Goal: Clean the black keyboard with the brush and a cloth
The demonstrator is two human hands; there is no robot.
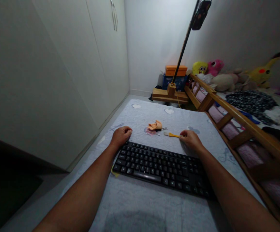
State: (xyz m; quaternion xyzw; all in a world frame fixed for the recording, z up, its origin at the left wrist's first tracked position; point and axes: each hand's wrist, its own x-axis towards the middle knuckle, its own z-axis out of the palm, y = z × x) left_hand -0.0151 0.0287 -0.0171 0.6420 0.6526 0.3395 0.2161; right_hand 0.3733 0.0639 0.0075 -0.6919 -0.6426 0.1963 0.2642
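Observation:
A black computer keyboard (149, 164) lies at a slant on the pale patterned cover in front of me. Beyond its upper right part, my right hand (190, 140) pinches the end of a small flat brush (172, 134) with a yellow handle and pale bristles, which points left. At the keyboard's upper left corner rests my left hand (121, 137), its fingers curled closed; what they hold, if anything, is hidden. Between the hands and farther back sits a crumpled orange cloth (155, 125), with thin sticks (153, 132) and a small dark piece beside it.
White wardrobe doors (82, 64) rise on the left. Along the right runs a wooden bed rail (241, 125), with plush toys and clothes behind it. At the far end stand a wooden stand (170, 93) with a slanting pole, and an orange box (175, 70) on a blue one.

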